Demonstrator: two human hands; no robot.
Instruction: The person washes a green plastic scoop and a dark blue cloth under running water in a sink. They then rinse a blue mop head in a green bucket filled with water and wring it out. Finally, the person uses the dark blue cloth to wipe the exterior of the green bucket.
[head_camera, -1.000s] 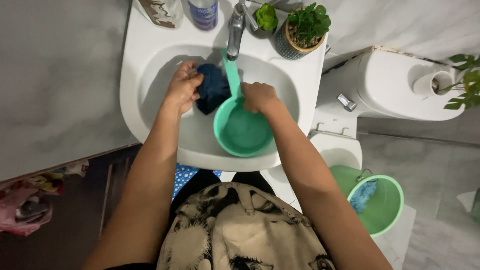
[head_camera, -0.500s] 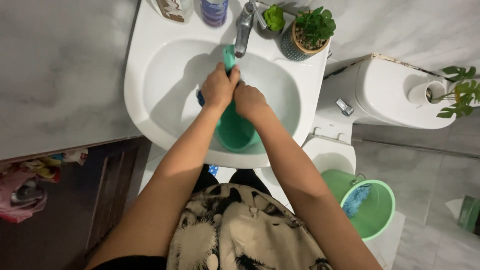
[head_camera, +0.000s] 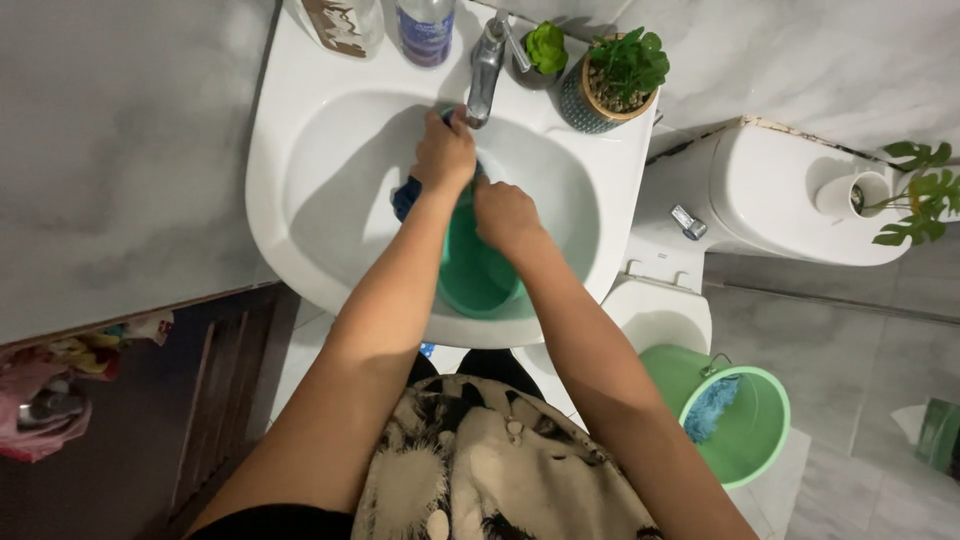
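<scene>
A green plastic dipper (head_camera: 478, 270) lies in the white wash basin (head_camera: 330, 180), its handle pointing at the chrome tap (head_camera: 485, 65). My left hand (head_camera: 445, 155) is closed over a dark blue cloth (head_camera: 405, 195) at the dipper's handle, just under the tap spout. My right hand (head_camera: 505, 215) grips the dipper's rim on its right side, touching the left hand. Most of the cloth is hidden under my left hand.
Two bottles (head_camera: 425, 25) and two small potted plants (head_camera: 620, 75) stand on the basin's back ledge. A white toilet (head_camera: 800, 195) is to the right, with a green bucket (head_camera: 745, 425) holding a blue cloth on the floor beside it.
My left hand slid from the left of the basin onto the dipper's handle under the tap, taking the blue cloth along. The right hand stayed on the dipper's rim.
</scene>
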